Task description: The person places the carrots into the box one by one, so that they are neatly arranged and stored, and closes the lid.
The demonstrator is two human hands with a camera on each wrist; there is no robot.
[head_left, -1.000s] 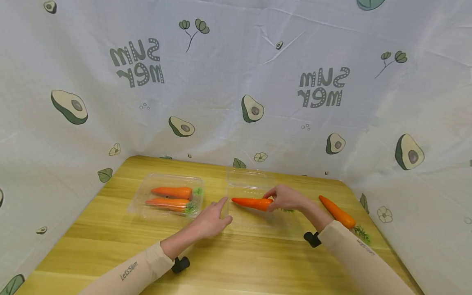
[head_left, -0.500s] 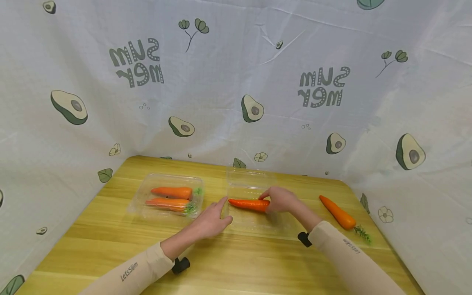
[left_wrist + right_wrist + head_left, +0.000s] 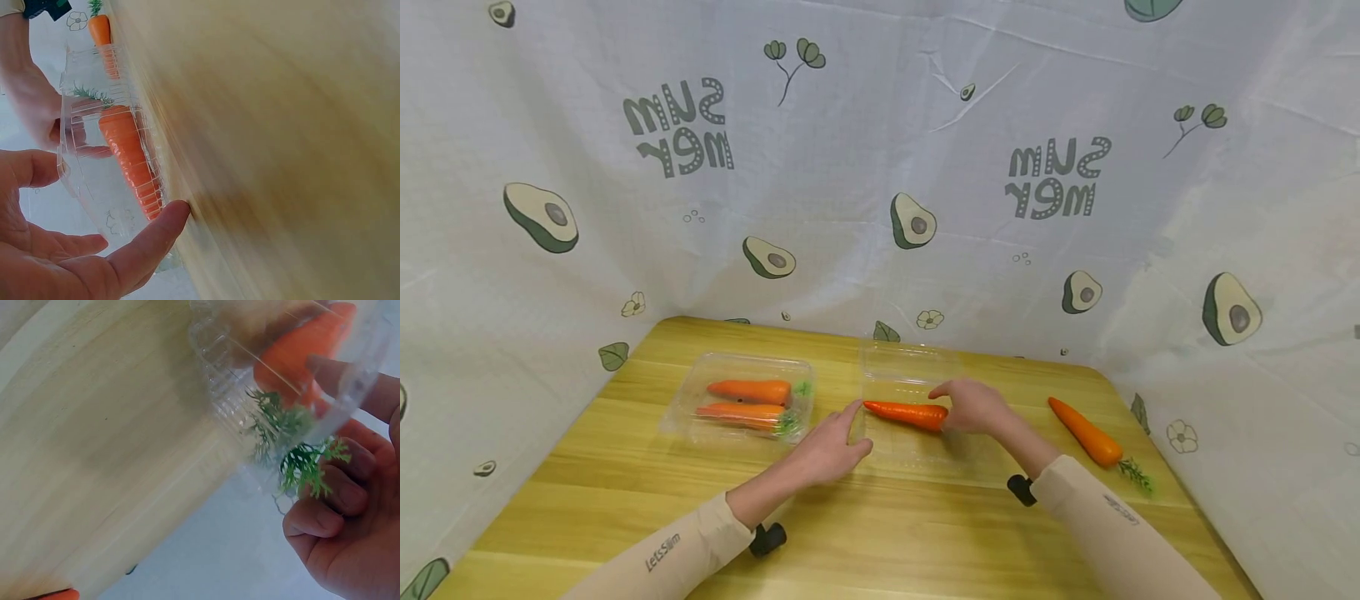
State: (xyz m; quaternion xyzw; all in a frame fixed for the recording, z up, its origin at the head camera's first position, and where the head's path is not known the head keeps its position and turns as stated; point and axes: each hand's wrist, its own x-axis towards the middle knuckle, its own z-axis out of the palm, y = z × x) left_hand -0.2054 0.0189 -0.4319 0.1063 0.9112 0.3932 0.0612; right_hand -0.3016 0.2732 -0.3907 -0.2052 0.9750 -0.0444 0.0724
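Note:
An orange carrot (image 3: pixel 904 414) lies in an open clear plastic clamshell box (image 3: pixel 898 454), its tip pointing left and its leafy top (image 3: pixel 306 465) at the right end. My right hand (image 3: pixel 977 408) is at the carrot's thick end, thumb (image 3: pixel 350 381) right at the carrot through the clear plastic. Its index finger stands raised off the carrot in the head view, while the other fingers are bent below. My left hand (image 3: pixel 827 450) touches the box's left end with spread, fairly straight fingers; one fingertip (image 3: pixel 178 212) is low by the wall near the carrot's tip.
A closed clear box (image 3: pixel 700 358) with two carrots (image 3: pixel 752 390) stands on the left of the wooden table (image 3: pixel 865 542). Another loose carrot (image 3: pixel 1086 432) lies near the right edge. A printed curtain (image 3: pixel 850 150) rises behind the table.
My right hand has moved left with the carrot, then its index finger has lifted away. The carrot's tip now sits by the box's left end. The left hand stays put.

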